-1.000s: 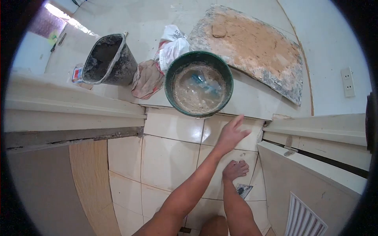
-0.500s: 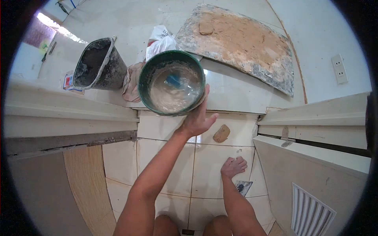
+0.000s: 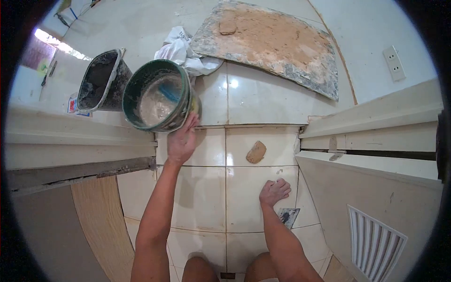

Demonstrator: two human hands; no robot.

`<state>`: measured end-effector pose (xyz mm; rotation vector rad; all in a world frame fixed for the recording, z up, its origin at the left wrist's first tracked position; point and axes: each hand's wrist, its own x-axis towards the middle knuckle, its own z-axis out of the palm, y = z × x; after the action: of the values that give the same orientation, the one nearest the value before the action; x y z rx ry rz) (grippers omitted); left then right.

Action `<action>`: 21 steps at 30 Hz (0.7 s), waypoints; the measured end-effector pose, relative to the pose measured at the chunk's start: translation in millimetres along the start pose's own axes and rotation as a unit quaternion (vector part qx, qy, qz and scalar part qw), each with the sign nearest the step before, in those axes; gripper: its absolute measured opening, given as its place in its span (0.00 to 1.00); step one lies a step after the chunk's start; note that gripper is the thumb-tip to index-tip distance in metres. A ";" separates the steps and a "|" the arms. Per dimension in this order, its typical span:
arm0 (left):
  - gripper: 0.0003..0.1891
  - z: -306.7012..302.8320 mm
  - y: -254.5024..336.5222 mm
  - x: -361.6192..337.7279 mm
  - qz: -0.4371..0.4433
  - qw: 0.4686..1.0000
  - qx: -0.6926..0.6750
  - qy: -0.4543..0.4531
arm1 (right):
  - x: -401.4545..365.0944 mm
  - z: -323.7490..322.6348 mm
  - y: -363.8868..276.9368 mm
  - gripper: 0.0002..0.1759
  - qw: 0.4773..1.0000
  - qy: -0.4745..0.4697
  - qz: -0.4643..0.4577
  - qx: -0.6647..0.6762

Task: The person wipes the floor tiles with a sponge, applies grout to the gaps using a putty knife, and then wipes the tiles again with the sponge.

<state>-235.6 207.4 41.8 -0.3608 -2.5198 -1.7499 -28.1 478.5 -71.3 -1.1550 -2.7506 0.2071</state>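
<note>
A dark green bucket (image 3: 128, 101) with murky water in it tilts at the left of the raised floor edge. Something blue (image 3: 169, 92) lies in the water. My left hand (image 3: 182, 143) is against the bucket's near right side, with the fingertips partly hidden by it. My right hand (image 3: 275, 191) rests low over the floor tiles, its fingers curled; whatever may be inside them is hidden. Close behind that wrist lies a flat, stained metal blade (image 3: 288, 217). A brown lump (image 3: 256, 152), like mortar or stone, sits on the tile ahead of my right hand.
A black bucket (image 3: 96, 84) stands at the left, close to the green one. Behind lie a white plastic sack (image 3: 176, 47) and a board (image 3: 324, 83) spread with brown mortar. A door with a vent (image 3: 376, 242) stands at the right, and a step edge (image 3: 263, 125) crosses ahead.
My left hand and the green bucket have moved left, towards the black bucket. The pinkish cloth beside it is now hidden. My right hand stays in place on the floor; the view has shifted slightly.
</note>
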 end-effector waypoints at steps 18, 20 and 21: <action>0.17 153.0 38.7 2.7 -0.188 0.920 -0.277 0.204 | 2.3 -0.7 -0.9 0.15 0.999 0.021 -0.018 0.025; 0.21 227.1 67.9 38.6 -0.245 0.858 -0.432 0.135 | 0.5 2.8 2.1 0.15 0.999 0.015 -0.020 0.027; 0.26 250.1 77.4 62.4 -0.251 0.855 -0.442 0.105 | 0.8 5.9 2.5 0.15 0.999 0.019 -0.022 0.027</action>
<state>-256.9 475.6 34.4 0.5079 -1.5752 -2.8713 -28.1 480.4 -77.5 -1.0739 -2.7166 0.2511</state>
